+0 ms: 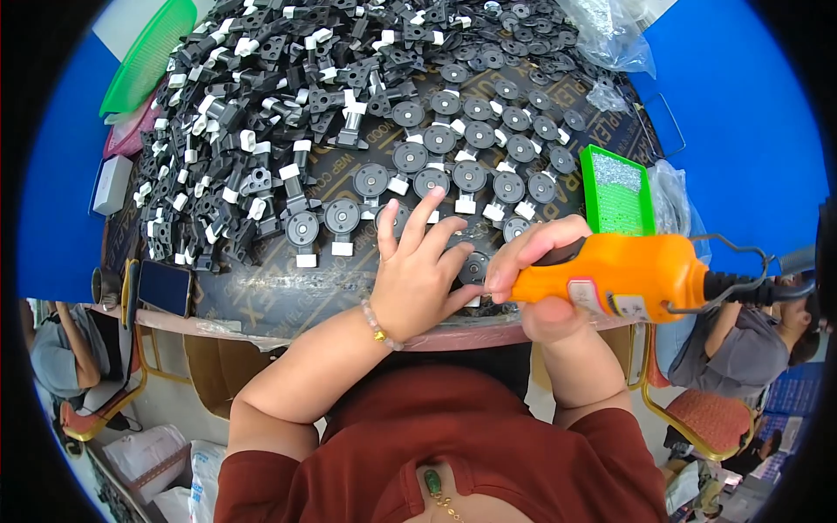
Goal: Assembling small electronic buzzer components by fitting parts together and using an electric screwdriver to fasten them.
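My right hand (545, 253) is wrapped round an orange electric screwdriver (641, 275), held sideways with its cable leading off to the right. Its tip end points toward a round black disc part (475, 266) with a white tab, close to the table's near edge; the bit itself is hidden by my fingers. My left hand (418, 270) lies over the parts with fingers spread, its thumb reaching to that same disc. Under its fingertips are another black disc (431, 182) and one partly covered by the fingers. Rows of similar disc assemblies (341, 216) lie beyond and to the left.
A large heap of black brackets with white pieces (288, 96) fills the left and back. Loose black discs (532, 35) pile at the back right. Beside my right hand stands a green tray (647, 196) of small metal screws. A phone (165, 288) lies at the left edge.
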